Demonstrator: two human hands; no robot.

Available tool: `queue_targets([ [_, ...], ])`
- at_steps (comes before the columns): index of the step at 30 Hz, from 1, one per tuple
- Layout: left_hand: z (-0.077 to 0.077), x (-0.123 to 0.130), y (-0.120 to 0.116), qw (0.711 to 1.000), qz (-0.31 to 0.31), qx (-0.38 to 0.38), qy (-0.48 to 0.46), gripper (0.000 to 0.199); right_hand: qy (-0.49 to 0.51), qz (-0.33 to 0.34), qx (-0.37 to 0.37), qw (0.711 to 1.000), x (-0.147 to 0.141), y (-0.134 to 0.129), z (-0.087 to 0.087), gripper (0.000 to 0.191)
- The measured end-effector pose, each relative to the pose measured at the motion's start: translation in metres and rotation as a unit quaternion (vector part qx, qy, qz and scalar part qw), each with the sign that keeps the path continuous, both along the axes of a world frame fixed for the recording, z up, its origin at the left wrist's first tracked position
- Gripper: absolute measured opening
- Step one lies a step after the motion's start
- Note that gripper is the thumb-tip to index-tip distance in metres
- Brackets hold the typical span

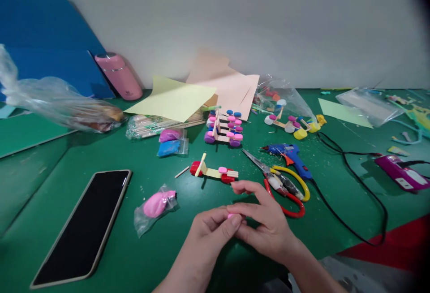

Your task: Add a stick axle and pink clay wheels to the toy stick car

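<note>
My left hand (208, 235) and my right hand (267, 221) meet at the front of the table, fingertips together. Between them they pinch a small lump of pink modelling clay (230, 215), mostly hidden by the fingers; the right index finger is raised off it. Just beyond lies a small scooter model (212, 173) made of pale sticks, with red wheels and a pink piece on top. A short stick (182, 172) rests to its left. Nearer on the left is an opened clear bag of pink clay (155, 204).
Red-and-yellow-handled scissors (273, 178) and a blue glue gun (285, 150) with its cable lie right. A phone (83, 226) is left. Behind are several finished models (224, 137), clay packets (169, 147), paper sheets (174, 98) and a pink bottle (120, 78).
</note>
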State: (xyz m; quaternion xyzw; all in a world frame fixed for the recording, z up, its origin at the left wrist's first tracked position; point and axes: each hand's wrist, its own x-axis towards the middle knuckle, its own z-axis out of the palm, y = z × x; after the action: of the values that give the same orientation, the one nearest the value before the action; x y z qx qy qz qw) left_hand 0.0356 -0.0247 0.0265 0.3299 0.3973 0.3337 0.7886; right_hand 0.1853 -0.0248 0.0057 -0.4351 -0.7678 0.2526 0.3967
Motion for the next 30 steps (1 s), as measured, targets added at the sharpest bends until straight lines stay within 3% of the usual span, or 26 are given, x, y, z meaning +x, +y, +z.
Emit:
queue_targets([
  [5,-0.0057,0.001,0.001,1.0,0.012,-0.008,0.001,0.02,0.001,-0.006,-0.003,1.0,-0.0014,0.0007,0.0014,0.023],
  [10,-0.0039,-0.0003,0.0002,0.996,0.041,-0.064,-0.041,0.023,0.002,-0.012,-0.019,1.0,-0.0026,0.0002,0.0037,0.02],
  [14,-0.0035,0.0001,0.0005,0.999,0.017,-0.043,-0.019,0.018,0.02,-0.011,-0.011,1.0,-0.0028,0.0013,0.0016,0.023],
  [23,-0.0072,0.0022,0.0027,0.999,0.026,-0.016,0.021,0.016,0.02,-0.009,-0.005,1.0,-0.0032,0.0008,-0.0004,0.026],
  [30,-0.0061,0.0032,0.0032,1.0,0.019,-0.023,-0.001,0.015,0.027,-0.015,0.002,1.0,-0.0022,0.0036,-0.002,0.024],
])
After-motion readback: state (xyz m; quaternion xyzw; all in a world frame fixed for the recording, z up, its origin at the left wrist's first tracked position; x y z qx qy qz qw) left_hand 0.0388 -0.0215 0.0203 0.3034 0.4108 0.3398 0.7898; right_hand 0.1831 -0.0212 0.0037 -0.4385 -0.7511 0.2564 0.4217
